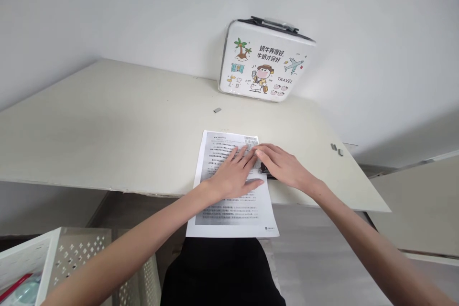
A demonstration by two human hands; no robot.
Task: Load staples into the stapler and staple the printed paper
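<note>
A printed sheet of paper (229, 220) lies on the white desk, its lower end hanging over the front edge. My left hand (234, 174) rests flat on the paper, fingers spread. At the sheet's right edge, my right hand (287, 165) is curled over a black stapler (264, 169), fingertips close to those of the left hand. Most of the stapler is hidden under the right hand. Whether the sheet is one page or several I cannot tell.
A white case with cartoon prints (265, 62) leans against the wall at the back of the desk (125, 119). A small grey staple strip (217, 110) lies ahead of the paper, and two more grey pieces (337, 149) lie right. A white perforated basket (82, 253) stands lower left.
</note>
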